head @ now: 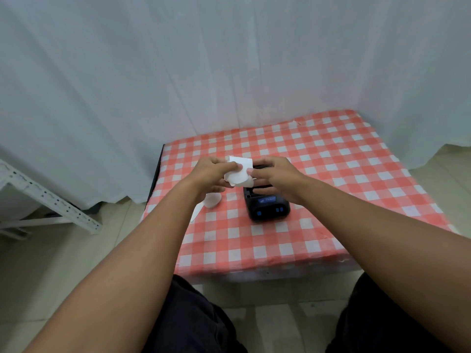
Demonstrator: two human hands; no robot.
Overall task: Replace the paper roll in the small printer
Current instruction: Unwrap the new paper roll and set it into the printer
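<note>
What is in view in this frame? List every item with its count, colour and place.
printer: 1, black with blue buttons, on the table, partly under the right hand
paper roll: 1, white, held between both hands above the table
second paper roll: 1, white, on the table below the left hand, strip trailing off the edge
tablecloth: 1, red and white check, covering the table
curtain: 1, white, behind the table
metal frame: 1, white, on the floor at far left
floor: pale tiles
hands: 2, left hand and right hand, both on the paper roll
legs: 2, dark trousers, bottom edge
</note>
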